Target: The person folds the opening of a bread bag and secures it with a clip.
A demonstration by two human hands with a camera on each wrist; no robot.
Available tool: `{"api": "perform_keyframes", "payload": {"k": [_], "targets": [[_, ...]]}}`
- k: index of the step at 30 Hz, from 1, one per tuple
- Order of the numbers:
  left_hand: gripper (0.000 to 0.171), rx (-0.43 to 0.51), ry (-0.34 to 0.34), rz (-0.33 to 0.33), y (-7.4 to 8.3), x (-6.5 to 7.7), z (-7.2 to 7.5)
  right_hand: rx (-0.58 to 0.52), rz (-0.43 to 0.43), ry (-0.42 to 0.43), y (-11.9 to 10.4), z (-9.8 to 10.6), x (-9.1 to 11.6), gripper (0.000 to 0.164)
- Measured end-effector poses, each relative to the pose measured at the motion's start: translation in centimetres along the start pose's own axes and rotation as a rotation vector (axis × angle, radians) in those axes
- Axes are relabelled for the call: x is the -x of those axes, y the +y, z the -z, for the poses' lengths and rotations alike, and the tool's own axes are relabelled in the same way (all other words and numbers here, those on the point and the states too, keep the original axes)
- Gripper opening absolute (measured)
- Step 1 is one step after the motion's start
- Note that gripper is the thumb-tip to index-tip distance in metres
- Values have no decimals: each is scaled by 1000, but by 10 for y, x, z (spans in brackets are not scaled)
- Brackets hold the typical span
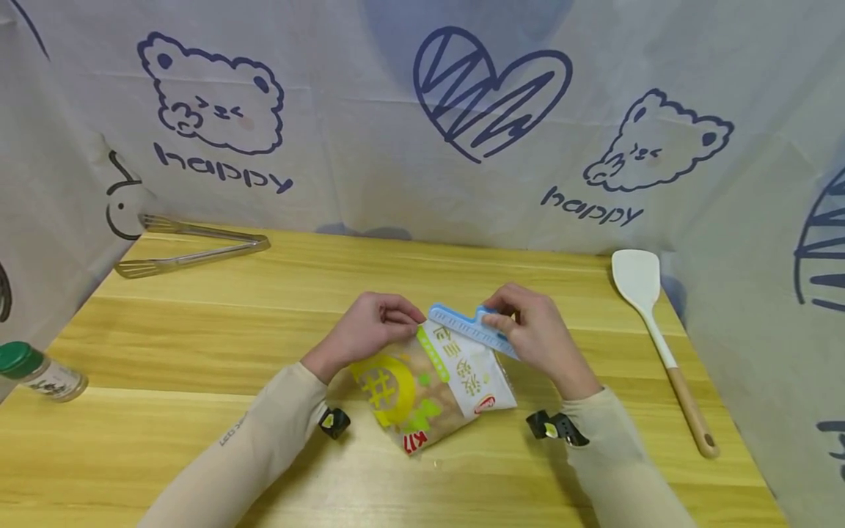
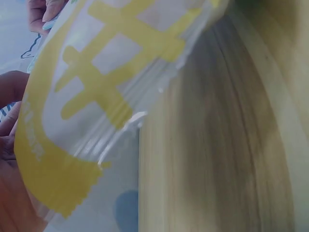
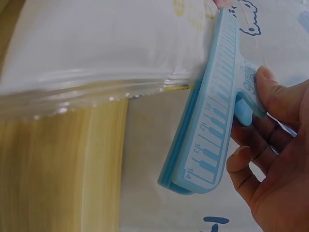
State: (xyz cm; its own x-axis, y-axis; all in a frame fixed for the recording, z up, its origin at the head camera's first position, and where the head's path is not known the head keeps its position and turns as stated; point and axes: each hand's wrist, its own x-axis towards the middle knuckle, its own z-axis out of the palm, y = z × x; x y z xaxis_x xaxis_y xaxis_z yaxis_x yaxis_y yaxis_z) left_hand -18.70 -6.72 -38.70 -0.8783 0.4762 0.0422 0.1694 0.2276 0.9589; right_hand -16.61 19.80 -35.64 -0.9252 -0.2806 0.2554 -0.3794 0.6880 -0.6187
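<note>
A snack bag [image 1: 455, 367] with yellow, green and white print is held tilted over the wooden table in the head view. My left hand [image 1: 371, 328] grips its upper left edge with curled fingers. Along the top edge lies a light blue bag clip [image 1: 455, 321], its long bar printed with piano keys. My right hand [image 1: 536, 336] pinches the clip's handle between thumb and fingers. In the right wrist view the bag's edge runs into the clip [image 3: 207, 130], whose lower end extends past the bag. The left wrist view shows the bag's crimped side seam [image 2: 135, 118] close up.
Metal tongs [image 1: 198, 253] lie spread at the back left of the table [image 1: 198, 440]. A green-capped shaker jar [image 1: 49, 372] lies on its side at the left edge. At the right lies a white spatula [image 1: 653, 330] with a wooden handle. Printed cloth [image 1: 356, 147] walls the back and sides.
</note>
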Motion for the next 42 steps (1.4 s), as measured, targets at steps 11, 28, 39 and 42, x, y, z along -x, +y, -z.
{"api": "perform_keyframes", "payload": {"k": [11, 28, 39, 42], "targets": [[13, 13, -10, 2, -2, 1, -3, -4, -5, 18, 0, -4, -1, 3], [12, 5, -11, -35, -3, -1, -6, -36, -27, 12, -5, -6, -3, 4], [13, -20, 4, -67, -4, -3, -8, -29, -30, -4, -7, -7, -6, 5], [13, -17, 7, -86, -3, -3, -8, -24, -33, -7, -8, -8, -6, 6]]}}
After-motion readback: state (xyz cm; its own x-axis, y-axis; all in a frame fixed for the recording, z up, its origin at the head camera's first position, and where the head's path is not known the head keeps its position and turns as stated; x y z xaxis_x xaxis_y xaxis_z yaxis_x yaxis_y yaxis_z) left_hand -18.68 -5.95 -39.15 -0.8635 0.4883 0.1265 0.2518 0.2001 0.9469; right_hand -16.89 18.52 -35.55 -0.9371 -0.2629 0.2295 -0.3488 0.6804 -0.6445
